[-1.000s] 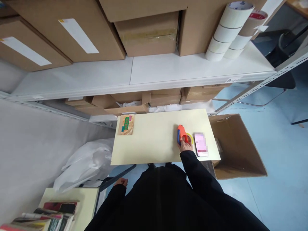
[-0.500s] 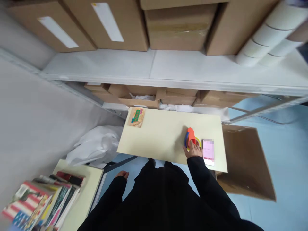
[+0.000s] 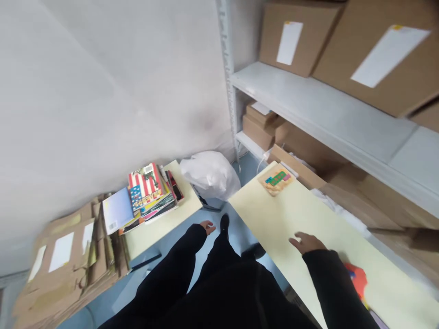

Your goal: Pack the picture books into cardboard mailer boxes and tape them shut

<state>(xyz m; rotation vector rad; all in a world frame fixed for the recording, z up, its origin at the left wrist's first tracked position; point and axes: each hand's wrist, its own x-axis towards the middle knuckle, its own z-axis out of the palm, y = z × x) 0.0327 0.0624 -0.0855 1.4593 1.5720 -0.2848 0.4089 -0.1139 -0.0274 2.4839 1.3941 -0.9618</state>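
Note:
My right hand (image 3: 306, 242) lies flat and open on the pale yellow table (image 3: 308, 214), holding nothing. Just behind its black sleeve sits the orange tape dispenser (image 3: 356, 278), partly hidden. My left hand (image 3: 207, 226) hangs beside my leg with loosely curled fingers and nothing in it, over the blue floor near a second small table (image 3: 178, 210). A stack of colourful books (image 3: 147, 192) rests on that table. A small wooden board with green and pink pieces (image 3: 276, 179) lies at the far corner of the yellow table.
A white plastic bag (image 3: 210, 173) sits between the two tables. Flat cardboard mailers (image 3: 65, 256) are piled at the lower left. A white shelf (image 3: 325, 114) on the right carries large labelled cardboard boxes (image 3: 380, 50), with more boxes (image 3: 264, 123) beneath it. A grey wall stands to the left.
My head has turned left, bringing the book table and wall into view. My right hand has let go of the tape dispenser and now rests flat on the table.

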